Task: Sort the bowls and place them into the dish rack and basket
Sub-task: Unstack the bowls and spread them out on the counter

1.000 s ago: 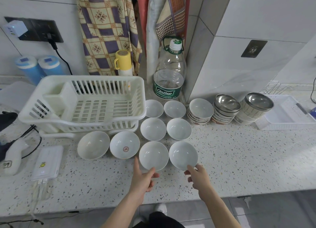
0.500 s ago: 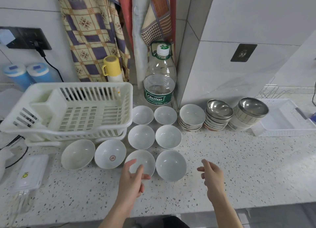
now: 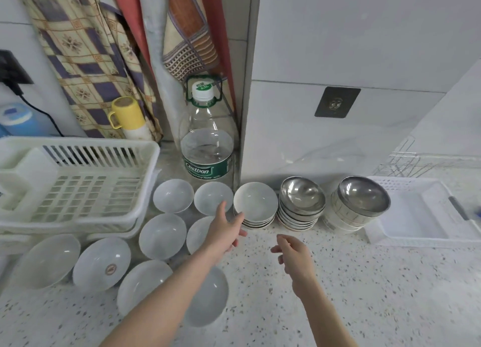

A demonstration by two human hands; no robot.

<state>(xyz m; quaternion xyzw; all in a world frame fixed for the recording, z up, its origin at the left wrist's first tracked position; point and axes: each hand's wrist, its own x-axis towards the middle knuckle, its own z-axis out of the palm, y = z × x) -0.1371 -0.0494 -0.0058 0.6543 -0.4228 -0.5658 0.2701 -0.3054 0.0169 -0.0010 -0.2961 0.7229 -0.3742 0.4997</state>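
Speckled countertop (image 3: 338,281) w/ tiled wall behind, white dish rack (image 3: 78,180) at left, white basket (image 3: 426,211) at right, loose white bowls (image 3: 162,236) btwn, left hand (image 3: 225,229) fingers spread, just beside stacked white bowls (image 3: 255,206), right hand (image 3: 295,253) loosely curled, holding nothing, steel bowl stacks (image 3: 302,203) near basket.

Glossy white ceramic bowls (image 3: 162,236); shiny metal bowls (image 3: 303,195); white plastic dish rack (image 3: 78,180); speckled stone counter (image 3: 364,281).
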